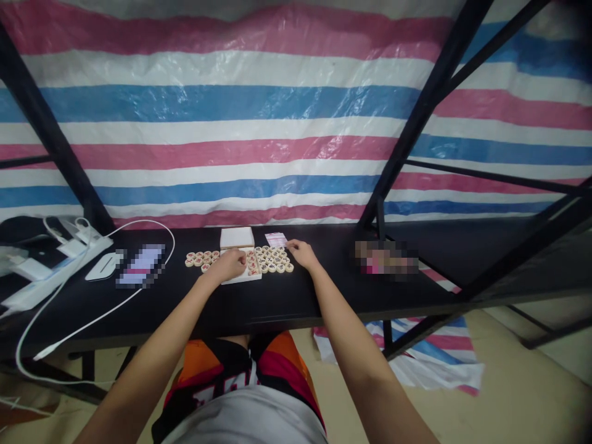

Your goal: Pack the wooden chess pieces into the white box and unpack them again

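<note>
My left hand (230, 264) is over a shallow white box (243, 277), its fingers curled together. What they hold, if anything, is hidden. Red-marked Chinese chess pieces (252, 266) lie in the right part of this box, and others of that kind are spread on the table to its left, partly behind my hand. Dark-marked Chinese chess pieces (276, 259) sit close together right of the box. By their far right corner my right hand (303, 253) rests with its fingers loosely bent and no piece visible in them. A small printed paper (276, 239) lies just beyond its fingertips.
Behind the box stands a white lid (237, 237). To the left are a blurred phone (141, 265), a white device (105, 265), a power strip (60, 265) and a looping white cable (92, 324). A blurred object (386, 259) lies right on the black table (296, 302). Dark posts (407, 129) frame it.
</note>
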The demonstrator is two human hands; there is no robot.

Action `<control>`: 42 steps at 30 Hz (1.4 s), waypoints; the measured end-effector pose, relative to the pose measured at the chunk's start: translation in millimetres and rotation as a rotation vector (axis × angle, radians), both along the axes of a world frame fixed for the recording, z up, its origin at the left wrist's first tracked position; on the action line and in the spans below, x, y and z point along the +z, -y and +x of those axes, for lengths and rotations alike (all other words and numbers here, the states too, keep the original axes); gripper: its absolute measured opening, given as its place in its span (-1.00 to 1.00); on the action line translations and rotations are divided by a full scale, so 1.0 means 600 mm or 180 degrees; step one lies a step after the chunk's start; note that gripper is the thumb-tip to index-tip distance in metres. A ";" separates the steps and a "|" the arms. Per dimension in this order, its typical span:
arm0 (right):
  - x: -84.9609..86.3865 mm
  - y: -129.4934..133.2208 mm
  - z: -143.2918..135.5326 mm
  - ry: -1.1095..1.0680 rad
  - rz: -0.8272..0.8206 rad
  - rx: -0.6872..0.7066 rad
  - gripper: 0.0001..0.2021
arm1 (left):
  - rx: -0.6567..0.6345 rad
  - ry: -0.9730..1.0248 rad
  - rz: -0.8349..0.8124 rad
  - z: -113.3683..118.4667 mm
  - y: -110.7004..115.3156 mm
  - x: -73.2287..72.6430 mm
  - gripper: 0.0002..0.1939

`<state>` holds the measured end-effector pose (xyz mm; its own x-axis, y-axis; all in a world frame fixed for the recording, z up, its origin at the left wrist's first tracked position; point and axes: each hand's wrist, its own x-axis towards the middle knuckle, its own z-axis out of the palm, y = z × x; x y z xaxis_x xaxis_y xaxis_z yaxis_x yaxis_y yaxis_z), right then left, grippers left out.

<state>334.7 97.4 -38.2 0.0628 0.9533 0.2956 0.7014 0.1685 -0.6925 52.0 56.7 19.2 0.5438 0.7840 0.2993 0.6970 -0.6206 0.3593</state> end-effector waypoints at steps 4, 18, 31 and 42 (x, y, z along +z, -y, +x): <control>-0.001 0.000 -0.001 0.0016 -0.0026 -0.0013 -0.75 | 0.0483 0.0797 0.0191 -0.094 0.026 0.007 -0.88; -0.001 -0.001 -0.001 0.0073 -0.0031 -0.0051 -0.75 | 0.1180 0.0660 0.0271 -0.205 0.042 -0.049 -0.90; 0.002 0.004 -0.002 0.0094 -0.0022 -0.0087 -0.77 | 0.0981 0.0598 0.0206 -0.195 0.053 -0.045 -0.79; 0.005 0.005 -0.004 0.0094 -0.0013 -0.0071 -0.76 | 0.1067 0.0554 0.0455 -0.186 0.060 -0.040 -0.76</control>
